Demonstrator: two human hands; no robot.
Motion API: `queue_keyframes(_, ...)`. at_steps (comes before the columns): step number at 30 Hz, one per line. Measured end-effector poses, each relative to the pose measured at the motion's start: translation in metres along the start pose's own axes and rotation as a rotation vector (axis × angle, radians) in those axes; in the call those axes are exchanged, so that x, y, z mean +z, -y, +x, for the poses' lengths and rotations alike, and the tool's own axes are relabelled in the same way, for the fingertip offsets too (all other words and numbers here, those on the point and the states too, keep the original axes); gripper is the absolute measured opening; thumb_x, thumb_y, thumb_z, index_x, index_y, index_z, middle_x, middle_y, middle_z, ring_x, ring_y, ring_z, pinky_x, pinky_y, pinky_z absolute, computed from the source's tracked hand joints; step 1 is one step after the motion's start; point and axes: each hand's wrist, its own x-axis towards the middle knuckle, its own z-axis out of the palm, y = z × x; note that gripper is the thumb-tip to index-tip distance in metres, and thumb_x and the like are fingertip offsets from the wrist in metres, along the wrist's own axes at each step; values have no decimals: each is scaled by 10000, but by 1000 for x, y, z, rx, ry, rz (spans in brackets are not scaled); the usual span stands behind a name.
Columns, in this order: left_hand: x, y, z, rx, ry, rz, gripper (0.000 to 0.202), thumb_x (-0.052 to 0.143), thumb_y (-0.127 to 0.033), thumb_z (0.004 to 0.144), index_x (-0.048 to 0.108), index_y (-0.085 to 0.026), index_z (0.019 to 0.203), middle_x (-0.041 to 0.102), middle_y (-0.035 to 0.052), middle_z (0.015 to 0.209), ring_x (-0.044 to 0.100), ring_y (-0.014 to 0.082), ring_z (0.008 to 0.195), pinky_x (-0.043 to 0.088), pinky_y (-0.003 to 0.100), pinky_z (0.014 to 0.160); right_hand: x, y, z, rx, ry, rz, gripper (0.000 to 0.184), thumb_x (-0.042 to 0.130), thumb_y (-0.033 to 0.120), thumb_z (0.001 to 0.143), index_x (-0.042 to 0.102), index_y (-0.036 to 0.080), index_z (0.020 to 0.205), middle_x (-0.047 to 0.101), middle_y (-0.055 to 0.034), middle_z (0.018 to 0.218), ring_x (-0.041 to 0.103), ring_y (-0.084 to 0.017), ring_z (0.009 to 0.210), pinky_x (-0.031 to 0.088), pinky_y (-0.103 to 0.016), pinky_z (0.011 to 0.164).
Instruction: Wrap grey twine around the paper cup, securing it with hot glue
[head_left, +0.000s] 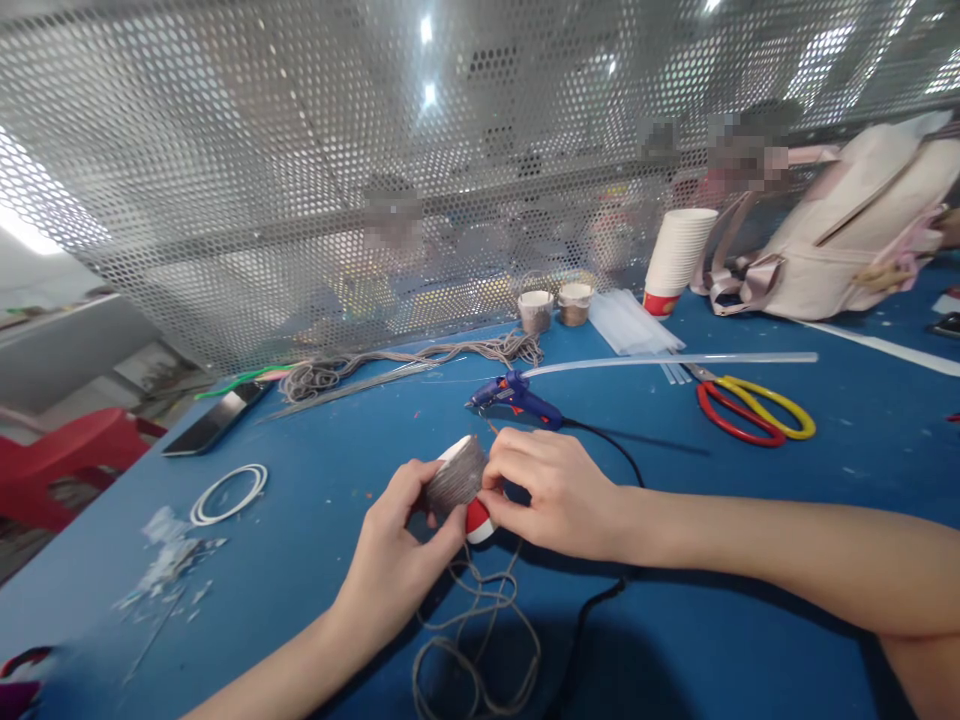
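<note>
A paper cup [480, 519], tilted on its side, is wrapped over much of its wall in grey cord [458, 476]; a red and white band at one end is bare. My left hand [405, 535] is closed around the cup from the left, thumb near the red band. On the right, my right hand [551, 490] pinches at the edge of the wrapping, and its fingertips seem to hold the cord, though they partly hide it. Loose cord [487, 600] hangs below and coils on the table. Just beyond lies a blue glue gun [517, 397] with a long glue stick [675, 360].
Scissors [750, 410], a cup stack [679, 260], plastic sleeves [626, 320] and two wrapped cups [536, 312] lie beyond my hands. A backpack [840, 250] stands right. Left are a phone [217, 420], a white ring [229, 495], scraps [172, 565] and bundled cord [311, 378]. A perforated screen [300, 200] borders the table.
</note>
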Motion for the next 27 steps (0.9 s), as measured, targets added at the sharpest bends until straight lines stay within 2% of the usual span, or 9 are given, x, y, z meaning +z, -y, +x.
queue_keyframes(6,0,-1,-1,-20,22,62,166,546,-279,773,581,-193,910,549,-11,722,506,123,635,446,246,602,-1,4,1,135,54,78,83,596,169,762,552,185,693,582,7,712,506,-113,622,363,-233,590)
queue_keyframes(10,0,-3,-1,-28,18,53,141,558,-285,759,564,-192,866,543,-12,715,497,122,632,446,249,607,-2,5,1,176,79,109,94,617,174,753,543,189,696,575,17,711,504,-111,626,364,-233,599)
queue_keyframes(15,0,-4,0,3,-25,29,90,560,-273,741,534,-196,778,517,-22,688,481,116,609,429,240,580,-3,7,1,193,76,165,91,605,154,753,540,191,700,580,17,732,507,-113,654,376,-234,619)
queue_keyframes(24,-1,-1,0,41,-52,52,90,578,-264,736,514,-200,739,494,-32,663,465,115,601,405,234,572,-4,6,1,199,71,243,85,588,153,792,555,185,721,576,10,766,510,-110,666,395,-238,636)
queue_keyframes(27,-2,1,2,32,-80,41,110,574,-286,748,510,-198,734,490,-29,668,466,116,608,408,236,578,-10,14,0,133,106,314,67,554,141,829,586,177,782,583,-8,802,526,-109,690,422,-226,644)
